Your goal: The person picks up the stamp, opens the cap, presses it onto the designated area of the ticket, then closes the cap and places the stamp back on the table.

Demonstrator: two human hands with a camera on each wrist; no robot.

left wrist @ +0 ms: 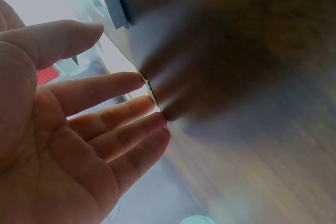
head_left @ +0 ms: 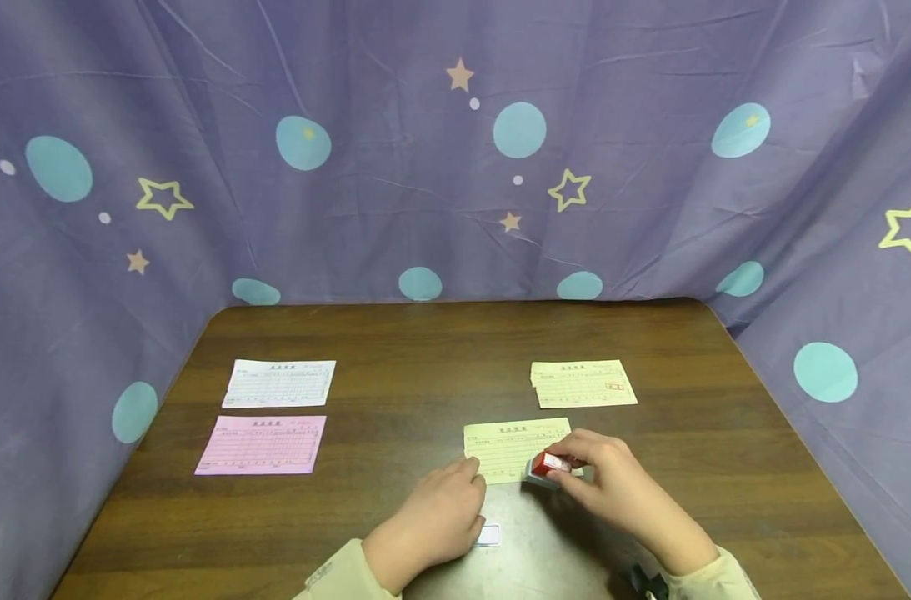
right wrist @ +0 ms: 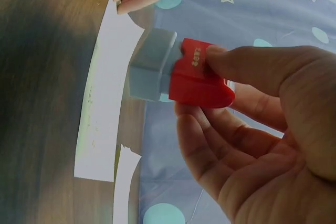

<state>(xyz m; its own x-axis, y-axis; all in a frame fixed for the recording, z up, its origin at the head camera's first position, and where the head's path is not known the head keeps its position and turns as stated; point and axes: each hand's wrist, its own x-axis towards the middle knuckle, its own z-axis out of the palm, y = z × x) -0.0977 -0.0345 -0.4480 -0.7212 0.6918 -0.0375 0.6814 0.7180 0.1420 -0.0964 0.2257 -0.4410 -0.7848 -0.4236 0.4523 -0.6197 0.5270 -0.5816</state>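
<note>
My right hand [head_left: 613,475] pinches a red rubber stamp [right wrist: 202,77] with a pale grey-blue base between thumb and fingers. The stamp is tilted over the lower right corner of a yellow printed form [head_left: 500,454], and its base shows apart from the paper in the right wrist view. On the form's left edge rest the fingertips of my left hand [head_left: 443,512], its fingers fairly straight in the left wrist view. A small pale rectangular cap [left wrist: 107,3] lies on the table beside the left thumb, partly hidden by that hand in the head view.
Farther back on the right lies another yellow form [head_left: 575,387] bearing a red stamp mark. A white form [head_left: 278,385] and a pink form [head_left: 263,450] lie at the left of the brown table [head_left: 395,358]. Purple patterned curtains [head_left: 425,167] surround its back and sides.
</note>
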